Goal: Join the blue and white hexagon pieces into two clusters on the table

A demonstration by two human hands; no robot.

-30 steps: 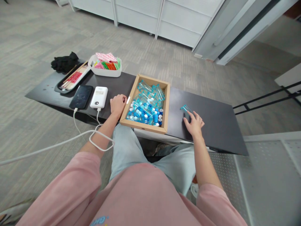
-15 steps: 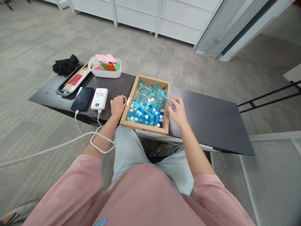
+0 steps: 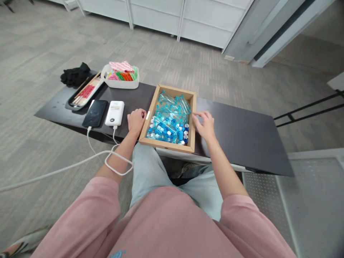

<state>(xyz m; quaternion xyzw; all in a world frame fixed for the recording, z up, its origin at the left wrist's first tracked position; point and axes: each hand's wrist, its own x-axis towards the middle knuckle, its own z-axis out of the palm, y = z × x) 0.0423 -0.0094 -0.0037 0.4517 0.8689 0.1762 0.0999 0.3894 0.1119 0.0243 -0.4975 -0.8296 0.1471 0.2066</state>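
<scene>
A shallow cardboard box (image 3: 166, 144) lies on the dark bench between my hands. Inside it, clear plastic bottles with light-blue parts (image 3: 173, 109) are heaped together. Blue and white caps (image 3: 183, 134) gather toward the near right corner. Just outside the box's right wall is my right hand (image 3: 205, 124), its fingers apart and holding nothing, with the fingertips at the rim. My left hand (image 3: 136, 120) rests on the bench against the left wall, its fingers curled into a loose fist with nothing visible in it.
To the left are a white power bank (image 3: 114, 113), a dark phone (image 3: 95, 113) and white cables (image 3: 80, 162). Farther back stand a black tray of sticks (image 3: 70, 106), a white basket (image 3: 122, 85) with colourful items and a bunched black cloth (image 3: 75, 75). White cabinets (image 3: 157, 14) line the floor beyond.
My right hand has let go of a clear bottle, which now lies with the others in the box. The hand has drawn back slightly to the right rim. My left hand stays put.
</scene>
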